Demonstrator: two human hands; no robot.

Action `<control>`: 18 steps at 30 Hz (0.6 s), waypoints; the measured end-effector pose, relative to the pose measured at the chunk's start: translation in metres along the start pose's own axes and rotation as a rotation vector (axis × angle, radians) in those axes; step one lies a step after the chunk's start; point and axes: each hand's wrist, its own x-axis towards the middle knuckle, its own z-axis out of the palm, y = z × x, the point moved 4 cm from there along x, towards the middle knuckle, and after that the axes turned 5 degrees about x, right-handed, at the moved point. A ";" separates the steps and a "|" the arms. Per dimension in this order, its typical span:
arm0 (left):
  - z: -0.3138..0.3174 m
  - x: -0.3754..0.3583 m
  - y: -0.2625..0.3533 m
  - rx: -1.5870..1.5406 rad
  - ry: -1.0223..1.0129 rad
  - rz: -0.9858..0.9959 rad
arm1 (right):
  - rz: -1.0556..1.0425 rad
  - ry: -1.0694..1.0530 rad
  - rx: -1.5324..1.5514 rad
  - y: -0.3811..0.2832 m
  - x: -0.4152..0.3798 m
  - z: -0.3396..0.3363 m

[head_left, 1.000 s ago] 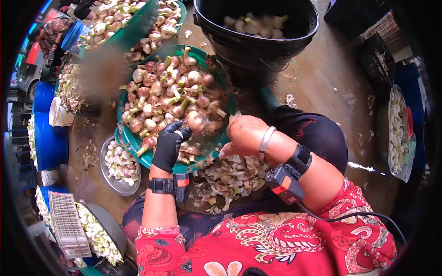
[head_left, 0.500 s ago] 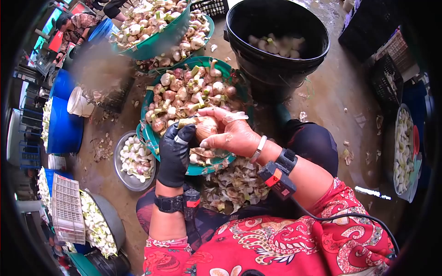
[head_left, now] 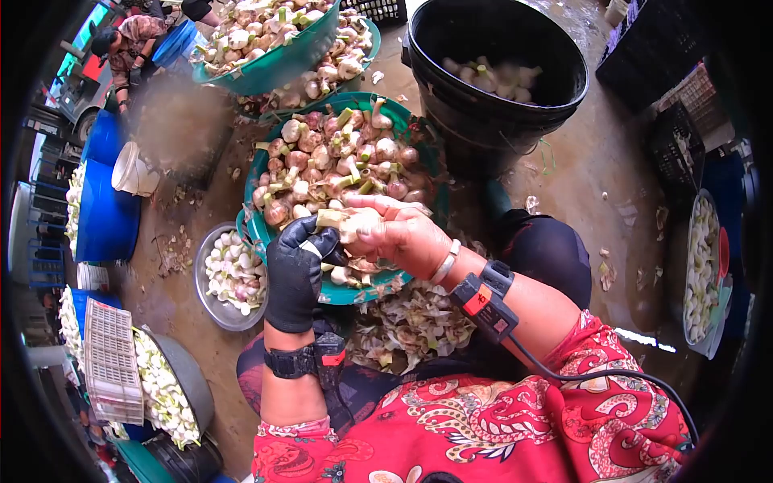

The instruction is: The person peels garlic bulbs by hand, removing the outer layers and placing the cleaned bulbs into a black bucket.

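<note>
A garlic bulb [head_left: 351, 223] with a short cut stem is held between my two hands over a green basin [head_left: 256, 233] of unpeeled garlic. My right hand [head_left: 412, 240], bare apart from a torn pale wrapping on a finger, grips the bulb from the right, thumb on its near side. From the left, my left hand [head_left: 294, 270], in a black glove, closes its curled fingers and thumb at the stem side and underside. A small pale piece shows at the gloved thumb. Loose garlic skins [head_left: 411, 322] lie heaped in front of my lap.
A metal bowl [head_left: 203, 278] of peeled cloves stands left of the basin. A black bucket [head_left: 495, 121] with some garlic inside is beyond it to the right. More garlic fills a raised green basin [head_left: 282, 66]. A person [head_left: 133, 50] works at the far left.
The bulb has turned and looks paler, with its stem end lower. My right thumb has moved up onto it, and my left hand has shifted slightly left and down.
</note>
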 end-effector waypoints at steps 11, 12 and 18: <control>0.009 0.000 -0.015 -0.430 -0.079 -0.088 | -0.119 -0.103 -0.336 -0.009 0.006 0.011; 0.009 0.000 -0.017 -0.419 -0.050 -0.083 | -0.121 -0.139 -0.285 -0.006 0.007 0.012; 0.005 -0.005 -0.017 -0.035 -0.040 -0.012 | 0.150 0.120 -0.042 0.000 0.009 0.001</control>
